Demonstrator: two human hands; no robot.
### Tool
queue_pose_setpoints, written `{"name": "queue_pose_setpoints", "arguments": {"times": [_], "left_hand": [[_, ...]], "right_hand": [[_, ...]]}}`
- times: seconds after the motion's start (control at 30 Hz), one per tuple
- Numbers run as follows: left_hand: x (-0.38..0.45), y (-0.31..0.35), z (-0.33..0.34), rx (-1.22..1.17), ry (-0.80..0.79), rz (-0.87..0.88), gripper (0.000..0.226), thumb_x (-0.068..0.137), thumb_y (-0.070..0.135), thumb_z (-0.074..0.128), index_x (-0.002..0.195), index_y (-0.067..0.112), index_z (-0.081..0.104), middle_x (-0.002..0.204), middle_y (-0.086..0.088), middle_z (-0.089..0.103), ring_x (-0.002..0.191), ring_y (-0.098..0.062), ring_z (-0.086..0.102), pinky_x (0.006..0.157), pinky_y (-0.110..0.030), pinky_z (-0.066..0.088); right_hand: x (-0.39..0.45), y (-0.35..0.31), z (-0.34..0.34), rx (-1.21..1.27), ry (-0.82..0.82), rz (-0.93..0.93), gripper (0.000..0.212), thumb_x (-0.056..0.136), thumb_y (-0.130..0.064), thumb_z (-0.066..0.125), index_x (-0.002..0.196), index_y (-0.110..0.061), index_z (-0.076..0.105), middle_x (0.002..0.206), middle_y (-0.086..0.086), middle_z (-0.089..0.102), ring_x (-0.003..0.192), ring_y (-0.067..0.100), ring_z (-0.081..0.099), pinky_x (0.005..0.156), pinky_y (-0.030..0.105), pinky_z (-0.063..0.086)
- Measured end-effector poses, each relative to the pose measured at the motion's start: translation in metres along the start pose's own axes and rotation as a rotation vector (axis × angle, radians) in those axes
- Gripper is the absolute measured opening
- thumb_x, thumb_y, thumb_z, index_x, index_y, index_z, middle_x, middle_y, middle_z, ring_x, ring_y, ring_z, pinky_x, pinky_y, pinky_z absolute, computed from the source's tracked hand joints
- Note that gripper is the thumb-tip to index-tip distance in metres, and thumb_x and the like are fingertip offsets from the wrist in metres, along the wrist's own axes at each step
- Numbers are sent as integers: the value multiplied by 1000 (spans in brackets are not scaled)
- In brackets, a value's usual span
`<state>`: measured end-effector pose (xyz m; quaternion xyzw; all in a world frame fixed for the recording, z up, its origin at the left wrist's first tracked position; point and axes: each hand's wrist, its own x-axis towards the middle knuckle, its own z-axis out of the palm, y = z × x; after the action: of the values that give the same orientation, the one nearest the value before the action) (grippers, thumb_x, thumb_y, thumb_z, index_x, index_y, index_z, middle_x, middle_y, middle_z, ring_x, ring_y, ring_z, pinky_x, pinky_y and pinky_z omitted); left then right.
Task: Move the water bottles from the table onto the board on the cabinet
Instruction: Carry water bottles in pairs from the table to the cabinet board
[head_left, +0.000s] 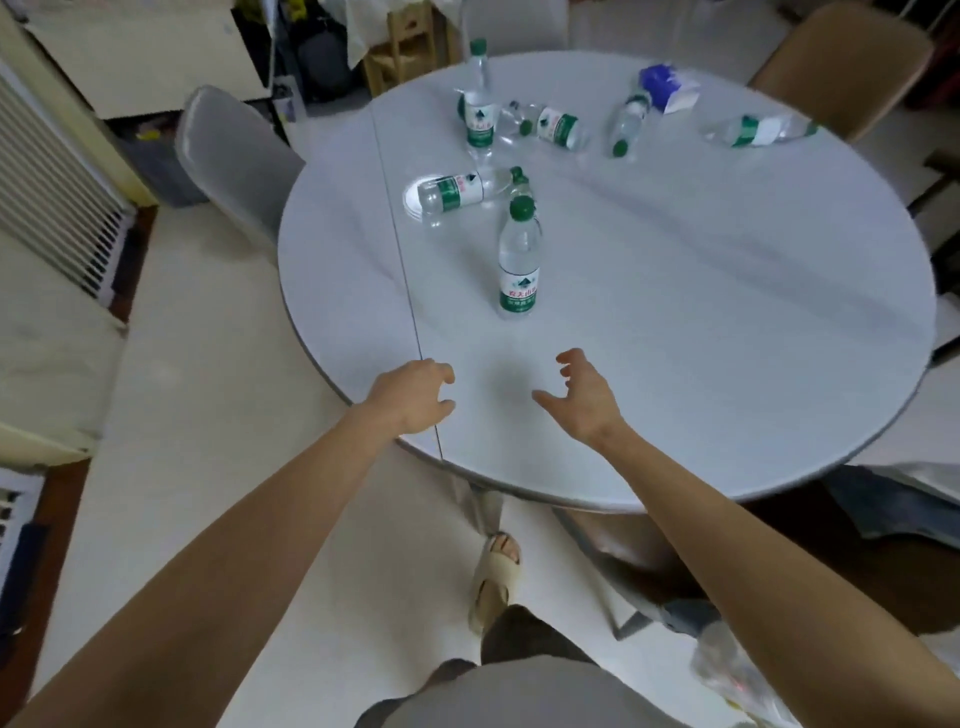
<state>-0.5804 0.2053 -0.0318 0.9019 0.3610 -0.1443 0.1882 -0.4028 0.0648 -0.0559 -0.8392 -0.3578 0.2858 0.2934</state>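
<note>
From the head camera, both arms reach forward over the near edge of the round white table (727, 322). The left hand (410, 395), low and left of centre in the frame, has its fingers curled loosely with nothing in them. The right hand (582, 397), just right of it, is spread wider, thumb and fingers apart, also empty. Both are shaped for a grasp and aimed at the nearest upright bottle (519, 260) in the middle of the frame, which is probably the next to be taken; there is bare table between hands and bottle.

The water bottles are all clear plastic with green caps and green-and-white labels. The near one stands upright. Just above it, left of centre, a lying bottle (460, 192) rests on its side with its cap close to the near bottle's cap; it appears to lie partly over a pale disc, perhaps a plate. Near the top of the frame a second standing bottle (479, 104) is upright, and to its right three more lie scattered: one (553, 126) beside it, another (627, 123) angled toward a blue-and-white packet (667, 88), and the last (758, 130) at the upper right.

The board and cabinet are not clearly visible here, so every bottle seen remains on the table.
</note>
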Motion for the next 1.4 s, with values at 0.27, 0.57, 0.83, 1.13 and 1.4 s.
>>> {"name": "queue_pose_setpoints", "arguments": {"times": [0.27, 0.57, 0.83, 1.13, 1.4], "left_hand": [[134, -37, -36, -104, -102, -37, 46, 95, 35, 54, 137, 17, 48, 140, -4, 49, 127, -22, 46, 104, -39, 40], [276, -57, -68, -159, -184, 64, 50, 91, 31, 60, 136, 13, 48, 139, -10, 50, 125, -27, 49, 104, -37, 41], [403, -18, -104, -555, -122, -2, 73, 89, 34, 64, 144, 5, 27, 143, -18, 41, 127, -31, 47, 97, -34, 44], [467, 37, -92, -650, -170, -189, 110, 77, 50, 73, 152, 10, 3, 149, -18, 30, 131, -34, 43, 101, -42, 43], [450, 22, -80, -177, -346, 177, 96, 72, 31, 74, 149, 28, 17, 134, -14, 41, 118, -35, 50, 94, -38, 47]], "right_hand": [[137, -30, -4, 269, 153, 70, 90, 73, -30, 82, 142, -15, 28, 144, 8, 39, 132, 21, 41, 102, 33, 39], [216, -57, 18, 485, 124, 161, 61, 69, -18, 85, 116, -15, 45, 93, -12, 57, 84, 12, 58, 75, 30, 55], [261, -67, 16, 671, 447, 444, 44, 67, -23, 83, 105, -23, 59, 91, -5, 71, 84, 11, 70, 75, 30, 57], [272, -66, 12, 692, 567, 571, 44, 69, -25, 82, 107, -19, 58, 94, -2, 71, 86, 15, 70, 78, 34, 58], [262, -53, 18, 740, 579, 651, 37, 69, -27, 81, 101, -22, 64, 88, -3, 73, 82, 16, 71, 82, 41, 58]]}}
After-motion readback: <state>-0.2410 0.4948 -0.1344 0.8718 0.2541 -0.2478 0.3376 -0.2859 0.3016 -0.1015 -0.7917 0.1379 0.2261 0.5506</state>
